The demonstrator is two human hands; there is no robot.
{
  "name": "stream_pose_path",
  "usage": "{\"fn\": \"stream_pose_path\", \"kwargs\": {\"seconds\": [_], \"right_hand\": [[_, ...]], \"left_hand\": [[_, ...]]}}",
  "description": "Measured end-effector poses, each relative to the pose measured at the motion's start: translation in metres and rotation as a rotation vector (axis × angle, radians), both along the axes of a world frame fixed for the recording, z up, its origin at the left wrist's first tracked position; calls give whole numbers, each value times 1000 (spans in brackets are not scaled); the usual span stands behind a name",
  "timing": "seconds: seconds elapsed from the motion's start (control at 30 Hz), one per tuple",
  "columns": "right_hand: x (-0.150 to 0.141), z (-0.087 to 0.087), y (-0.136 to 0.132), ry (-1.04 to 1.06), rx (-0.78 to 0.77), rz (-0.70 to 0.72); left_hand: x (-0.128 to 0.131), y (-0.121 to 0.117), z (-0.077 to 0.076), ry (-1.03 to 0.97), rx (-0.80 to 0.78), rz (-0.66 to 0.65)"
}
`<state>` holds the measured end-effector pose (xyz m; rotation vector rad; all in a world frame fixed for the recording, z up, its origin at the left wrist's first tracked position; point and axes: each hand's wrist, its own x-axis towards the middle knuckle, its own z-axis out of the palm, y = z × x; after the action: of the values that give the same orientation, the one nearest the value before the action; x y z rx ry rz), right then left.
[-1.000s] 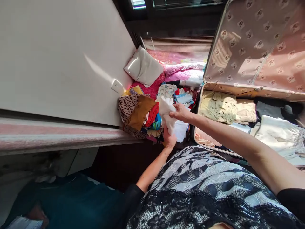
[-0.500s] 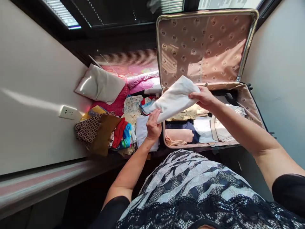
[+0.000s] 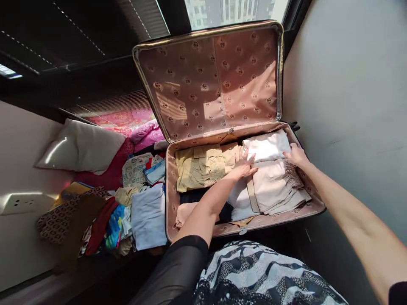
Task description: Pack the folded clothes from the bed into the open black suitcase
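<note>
An open pink suitcase [image 3: 171,192] lies in front of me, its patterned lid [image 3: 210,80] propped upright. A folded white cloth [image 3: 266,146] lies at the suitcase's far right, on top of other folded light clothes [image 3: 275,186]. My left hand [image 3: 243,166] rests flat with fingers spread on the cloth's left edge. My right hand [image 3: 295,154] presses flat on its right edge. Neither hand grips anything. Folded khaki clothes [image 3: 199,167] fill the suitcase's far left.
A heap of coloured clothes [image 3: 104,222] and a pale blue folded piece [image 3: 149,216] lie left of the suitcase. A white pillow [image 3: 79,146] lies farther back, on pink bedding [image 3: 144,131]. A wall socket [image 3: 23,203] is at the left. A grey wall [image 3: 349,106] stands close on the right.
The white cloth, held up in both hands over the clothes heap, has travelled right into the suitcase. Both hands have let go and now lie flat on it. My view swung right.
</note>
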<state>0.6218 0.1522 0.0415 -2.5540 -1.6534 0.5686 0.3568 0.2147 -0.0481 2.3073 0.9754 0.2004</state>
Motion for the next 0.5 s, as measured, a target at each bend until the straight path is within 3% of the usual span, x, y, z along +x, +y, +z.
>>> {"fn": "stream_pose_path", "kwargs": {"seconds": [0.07, 0.23, 0.4, 0.5], "right_hand": [[-14, -17, -6, -80, 50, -28], [-53, -55, 8, -220, 160, 149], [-46, -114, 40, -60, 152, 43], [-35, -135, 41, 23, 144, -17]], "left_hand": [[18, -8, -8, 26, 11, 47], [50, -3, -14, 52, 111, 38], [63, 14, -29, 309, -40, 78], [75, 14, -31, 375, -117, 60]]}}
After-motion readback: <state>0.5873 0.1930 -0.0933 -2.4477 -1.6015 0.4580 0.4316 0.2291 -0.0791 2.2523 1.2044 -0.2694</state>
